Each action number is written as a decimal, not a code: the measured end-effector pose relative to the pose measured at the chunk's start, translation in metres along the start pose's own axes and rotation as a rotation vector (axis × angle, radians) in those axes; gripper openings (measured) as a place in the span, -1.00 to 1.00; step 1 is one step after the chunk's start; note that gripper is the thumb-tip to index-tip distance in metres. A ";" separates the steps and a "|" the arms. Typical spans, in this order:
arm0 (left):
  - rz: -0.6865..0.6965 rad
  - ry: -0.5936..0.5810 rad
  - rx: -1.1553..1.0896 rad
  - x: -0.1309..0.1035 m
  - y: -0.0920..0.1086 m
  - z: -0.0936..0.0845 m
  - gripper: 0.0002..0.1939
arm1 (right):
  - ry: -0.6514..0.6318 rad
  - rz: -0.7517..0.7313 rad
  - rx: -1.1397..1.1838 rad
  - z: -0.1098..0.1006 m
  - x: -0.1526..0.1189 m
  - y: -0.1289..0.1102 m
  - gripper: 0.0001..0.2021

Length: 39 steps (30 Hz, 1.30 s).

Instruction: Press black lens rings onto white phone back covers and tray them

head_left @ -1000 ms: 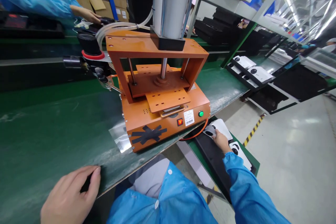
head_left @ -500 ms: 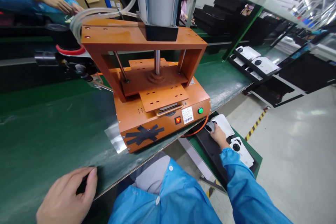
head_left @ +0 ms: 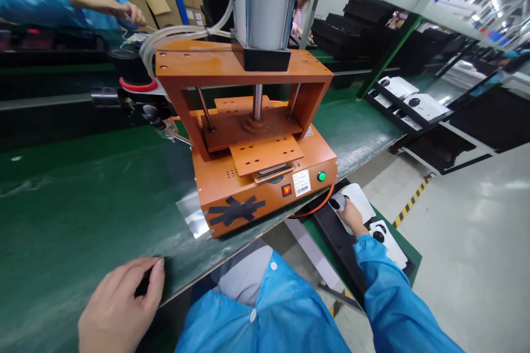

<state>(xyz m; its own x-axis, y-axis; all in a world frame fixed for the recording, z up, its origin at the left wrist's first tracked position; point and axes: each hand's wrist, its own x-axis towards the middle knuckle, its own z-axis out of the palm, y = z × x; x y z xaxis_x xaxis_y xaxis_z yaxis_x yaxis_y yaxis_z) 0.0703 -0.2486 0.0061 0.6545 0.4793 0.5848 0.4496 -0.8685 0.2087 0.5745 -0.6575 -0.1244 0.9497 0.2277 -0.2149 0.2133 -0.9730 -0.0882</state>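
My left hand rests at the front edge of the green bench, thumb and fingertips together, with nothing visible in it. On the right, my right hand reaches down to a black tray below bench height. Its fingers close on a small grey piece with a dark round face, whose exact kind I cannot make out. Beside and partly under that hand lies a white panel. More white panels with black round parts lie nearer me in the tray.
An orange press with an upright cylinder stands on the bench. Its orange power switch is lit. Left of it are an air regulator and hoses. A co-worker's hands are across the bench. Another tray of panels stands far right.
The whole view has shifted slightly, so the press and both hands appear further right. My right hand stays at the grey piece. The co-worker's hands have risen a little.
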 end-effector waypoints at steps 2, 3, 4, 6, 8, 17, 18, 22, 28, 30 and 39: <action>-0.011 0.015 0.012 0.000 0.002 -0.001 -0.89 | -0.011 -0.001 -0.006 0.002 0.003 -0.002 -0.40; -0.016 0.020 0.015 0.000 0.002 -0.001 -0.89 | -0.014 -0.002 -0.010 0.002 0.005 -0.002 -0.38; -0.017 0.022 0.016 0.000 0.003 -0.001 -0.88 | -0.017 -0.003 -0.010 0.002 0.008 -0.001 -0.36; -0.011 0.018 0.010 0.000 0.003 -0.001 -0.88 | -0.022 -0.010 -0.007 0.000 0.012 0.002 -0.31; -0.007 0.008 0.003 -0.001 0.002 0.000 -0.88 | -0.031 -0.024 -0.001 -0.003 0.017 0.008 -0.30; -0.023 -0.003 -0.003 0.001 0.002 0.000 -0.85 | 0.015 -0.046 -0.047 0.000 0.021 0.013 -0.16; -0.018 0.006 -0.002 0.002 0.002 0.000 -0.84 | 0.033 -0.052 -0.062 0.001 0.020 0.012 -0.13; -0.010 0.034 -0.008 0.001 0.000 0.001 -0.83 | 0.095 -0.064 -0.118 0.002 0.016 0.010 -0.02; -0.037 0.025 0.012 0.000 0.000 0.002 -0.83 | 0.165 -0.072 -0.145 0.010 0.006 0.007 -0.06; -0.011 0.031 0.012 0.002 0.001 0.001 -0.81 | 0.180 -0.080 -0.146 0.014 0.003 0.005 -0.07; -0.028 0.040 0.010 0.000 0.001 0.001 -0.83 | 0.189 -0.112 -0.144 0.021 -0.004 -0.001 -0.10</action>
<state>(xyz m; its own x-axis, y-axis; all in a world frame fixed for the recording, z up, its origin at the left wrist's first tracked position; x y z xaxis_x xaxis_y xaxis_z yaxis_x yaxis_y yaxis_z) 0.0714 -0.2491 0.0060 0.6167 0.4977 0.6099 0.4732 -0.8535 0.2180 0.5654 -0.6565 -0.1438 0.9413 0.3368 -0.0244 0.3375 -0.9404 0.0414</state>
